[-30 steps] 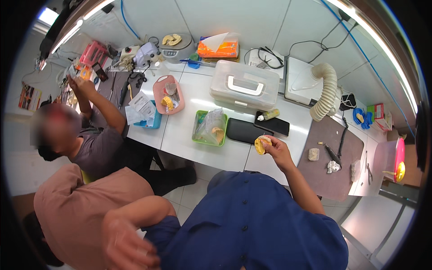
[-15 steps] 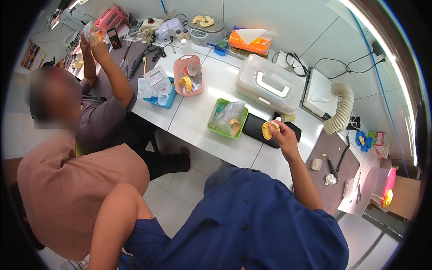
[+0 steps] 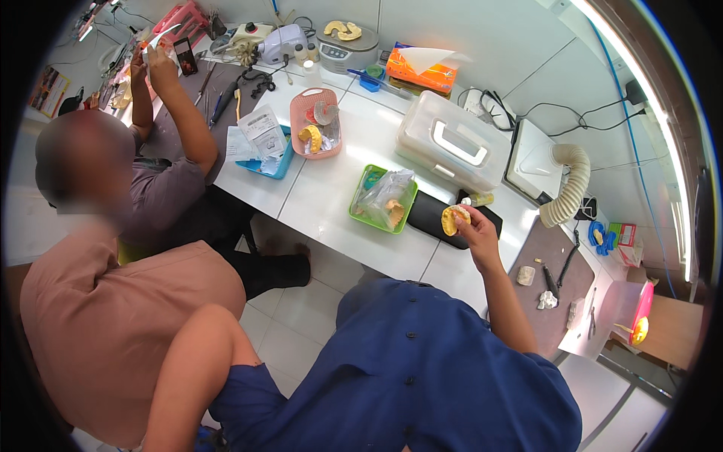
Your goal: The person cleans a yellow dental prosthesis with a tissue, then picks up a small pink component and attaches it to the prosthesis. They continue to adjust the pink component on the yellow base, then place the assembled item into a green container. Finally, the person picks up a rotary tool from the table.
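Right hand (image 3: 479, 235) closed on a yellow, horseshoe-shaped, plaster-looking dental cast (image 3: 451, 221), thumb on the near side, fingers behind. Left hand: out of view; only the forearm shows toward the lower edge, so I cannot tell its state or whether it holds anything.

Cast sits in front of a flat black pouch (image 3: 426, 214), apparently raised above the white-topped table (image 3: 316, 200). Just left: a bright-green plastic tray (image 3: 372, 224) holding a clear bag and a tan piece. Behind the right hand: a dark, flat rectangular slab (image 3: 493, 220) and a small yellowish bottle (image 3: 482, 199).

My handling notes. I judge the cast brittle, so firm but light pressure, spread along the thicker body; I'd spare the thin raised edges. Turn it slowly from the wrist, low over the table, so a slip means a short drop. Bringing the left hand under it would steady it. Mind the slab and bottle when swinging rightward.
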